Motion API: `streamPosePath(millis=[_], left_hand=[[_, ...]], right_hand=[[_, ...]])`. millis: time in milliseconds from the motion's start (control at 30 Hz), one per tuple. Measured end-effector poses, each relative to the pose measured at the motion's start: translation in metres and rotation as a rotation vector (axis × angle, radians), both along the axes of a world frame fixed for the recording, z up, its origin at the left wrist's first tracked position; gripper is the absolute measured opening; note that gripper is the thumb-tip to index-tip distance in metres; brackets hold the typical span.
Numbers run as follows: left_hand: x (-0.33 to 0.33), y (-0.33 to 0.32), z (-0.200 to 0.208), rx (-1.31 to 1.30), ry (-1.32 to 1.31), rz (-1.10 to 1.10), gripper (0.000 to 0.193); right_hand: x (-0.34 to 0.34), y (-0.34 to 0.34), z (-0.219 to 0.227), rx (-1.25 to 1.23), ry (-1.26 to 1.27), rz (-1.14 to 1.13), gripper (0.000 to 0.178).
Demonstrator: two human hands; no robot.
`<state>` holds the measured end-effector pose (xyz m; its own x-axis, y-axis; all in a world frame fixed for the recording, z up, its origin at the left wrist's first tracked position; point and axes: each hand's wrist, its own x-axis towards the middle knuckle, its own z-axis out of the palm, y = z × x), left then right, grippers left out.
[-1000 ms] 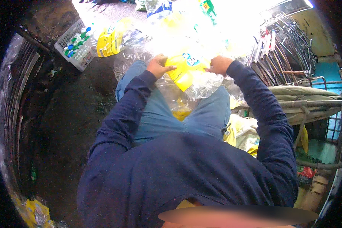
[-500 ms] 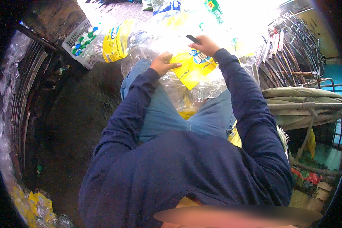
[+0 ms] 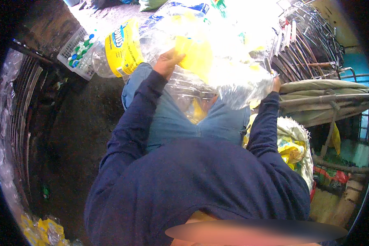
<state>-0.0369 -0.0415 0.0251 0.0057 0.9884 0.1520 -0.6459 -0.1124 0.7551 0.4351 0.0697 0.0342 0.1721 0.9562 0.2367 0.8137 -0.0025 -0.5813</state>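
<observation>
My left hand (image 3: 167, 63) pinches a yellow plastic label (image 3: 194, 57), partly washed out by glare, above my lap. On the right, my right hand (image 3: 276, 83) is closed at the end of a clear plastic bottle (image 3: 246, 87). A thin dark stick-like tool (image 3: 267, 64) juts up from that hand; whether it has a blade I cannot make out. More crumpled clear plastic lies between my knees. Left of my left hand lies a large clear bottle with a yellow label (image 3: 122, 47).
A grey crate (image 3: 63, 55) of green, blue and white caps stands at the far left. Metal frames (image 3: 291, 49) lean at the right, above a folded tarp on a pole (image 3: 324, 98). An open sack (image 3: 303, 143) with yellow labels sits by my right hip. Strong glare covers the far side.
My right hand has moved right and nearer with the dark tool, away from the yellow label. The label is now in my left hand, and the clear bottle has shifted right.
</observation>
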Motion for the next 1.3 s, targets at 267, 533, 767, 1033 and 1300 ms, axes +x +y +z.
streamPosePath(millis=[267, 533, 767, 1033, 1300], left_hand=[[0.026, -0.007, 0.085, -0.012, 0.751, 0.236, 0.031], [0.041, -0.065, 0.183, 0.810, 1.371, 0.919, 0.076], [-0.053, -0.007, 0.154, 0.133, 2.316, 0.769, 0.088], [-0.169, 0.026, 0.092, -0.201, 2.047, 0.374, 0.074], [-0.244, 0.014, 0.013, -0.723, 2.051, 0.568, 0.080]], right_hand=[[-0.096, -0.087, 0.082, 0.127, 1.570, 0.081, 0.043], [-0.227, -0.071, 0.120, -0.269, 1.644, 0.699, 0.034], [-0.306, -0.095, 0.125, -0.324, 1.266, 0.623, 0.025], [-0.292, -0.138, 0.091, -0.174, 0.784, 0.614, 0.027], [-0.014, -0.154, 0.163, 0.174, 0.262, 0.044, 0.028]])
